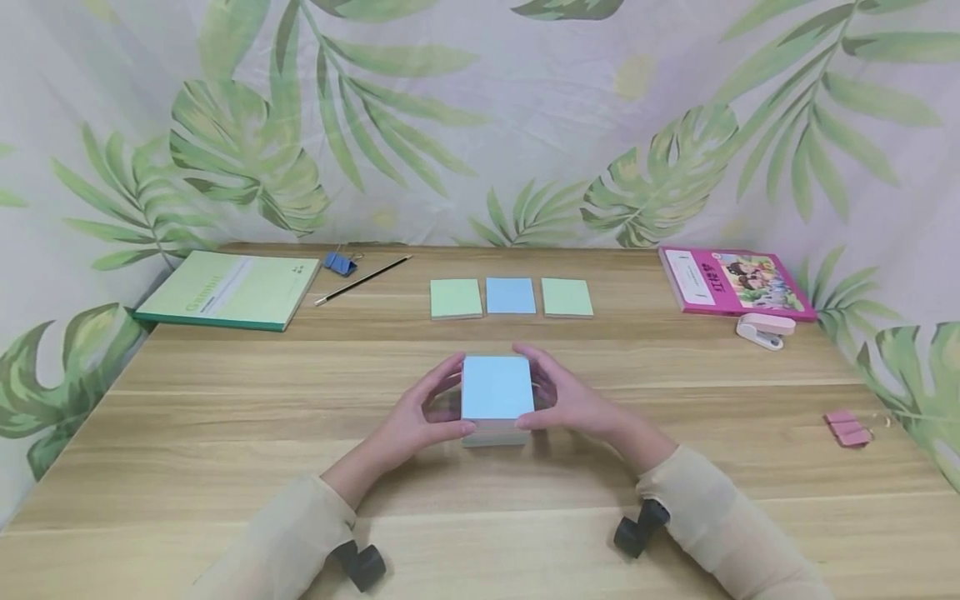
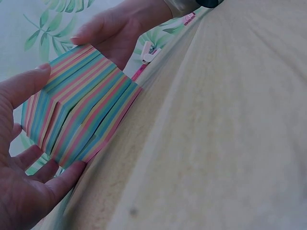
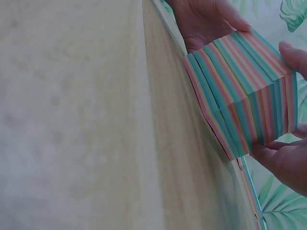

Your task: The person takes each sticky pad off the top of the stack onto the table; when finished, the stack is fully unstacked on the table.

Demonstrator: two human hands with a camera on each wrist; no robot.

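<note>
Both hands cup a thick block of sticky notes [image 1: 496, 398] at mid tabletop [image 1: 225, 433], and their palms hide its side faces from above. The left hand [image 1: 417, 422] grips one side, the right hand [image 1: 572, 402] the other, fingers curled round its striped edges. Bare wood lies open all around it. Beyond, well apart, three small note pads [image 1: 511, 297] sit in a row. A green notebook [image 1: 231, 289] and a pencil [image 1: 363, 279] lie far left, a pink book [image 1: 735, 282] and a stapler [image 1: 763, 330] far right.
</note>
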